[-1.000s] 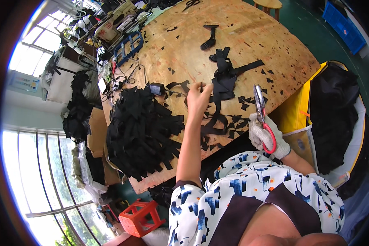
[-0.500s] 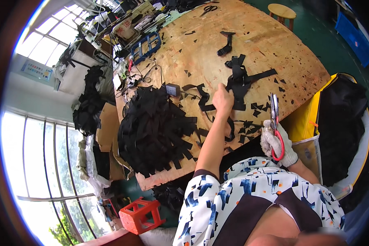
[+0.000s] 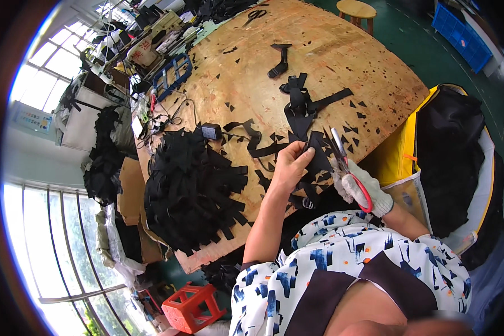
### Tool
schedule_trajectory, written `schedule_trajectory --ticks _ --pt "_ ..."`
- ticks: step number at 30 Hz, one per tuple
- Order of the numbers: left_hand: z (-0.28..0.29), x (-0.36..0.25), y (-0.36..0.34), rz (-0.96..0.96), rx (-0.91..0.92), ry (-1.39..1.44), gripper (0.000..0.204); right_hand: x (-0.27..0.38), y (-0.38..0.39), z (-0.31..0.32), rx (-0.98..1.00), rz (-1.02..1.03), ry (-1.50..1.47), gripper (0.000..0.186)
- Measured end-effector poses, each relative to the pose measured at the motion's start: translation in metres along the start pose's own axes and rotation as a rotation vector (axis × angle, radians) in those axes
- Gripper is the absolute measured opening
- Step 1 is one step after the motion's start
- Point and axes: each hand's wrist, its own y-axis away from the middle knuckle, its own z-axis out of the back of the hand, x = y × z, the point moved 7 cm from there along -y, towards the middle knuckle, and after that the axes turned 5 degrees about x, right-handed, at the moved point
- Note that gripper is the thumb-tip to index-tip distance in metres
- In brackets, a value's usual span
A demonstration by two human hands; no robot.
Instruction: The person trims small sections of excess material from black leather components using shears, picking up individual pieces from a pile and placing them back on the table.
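Note:
Between the thumb and fingers of my bare left hand (image 3: 293, 165) is the end of a black fabric strip (image 3: 318, 155), held over the near part of the table. My right hand (image 3: 359, 183), in a white knit glove, is wrapped round red-handled scissors (image 3: 341, 150). Their blades point away from me, spread apart, just right of the strip. Beyond my left hand lies a loose heap of black strips (image 3: 300, 106). A large pile of cut black strips (image 3: 187, 193) covers the table's near left corner.
Small black offcuts dot the wooden table (image 3: 229, 84). A black adapter (image 3: 211, 131) with its cable and a blue frame (image 3: 172, 75) lie leftward. Black-handled scissors (image 3: 256, 15) rest at the far edge. A yellow-edged bag (image 3: 411, 134) of black material stands right; a red stool (image 3: 190, 308) stands lower left.
My left hand has drawn back toward me with a black strip in its pinch. The scissors have spread their blades and come nearer to the strip. The view has shifted slightly.

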Motion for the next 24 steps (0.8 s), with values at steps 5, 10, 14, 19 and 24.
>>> schedule_trajectory --ticks 5,10,14,19,24 --pt "-0.002 0.007 -0.003 0.002 -0.018 -0.068 0.014 -0.004 0.001 0.007 0.004 -0.043 0.396 0.063" --pt "-0.010 0.009 -0.002 0.054 -0.017 -0.080 0.014 -0.003 -0.001 0.009 0.010 -0.052 0.538 0.063" --pt "-0.010 0.016 -0.004 -0.011 -0.013 -0.075 0.015 -0.006 -0.002 0.009 0.020 -0.077 0.532 0.063" --pt "-0.012 0.019 -0.004 0.012 0.001 -0.086 0.016 -0.010 0.000 0.009 -0.037 0.000 0.404 0.045" --pt "-0.013 0.029 -0.008 0.030 0.026 -0.066 0.016 -0.040 0.001 0.015 -0.045 -0.037 0.189 0.047"
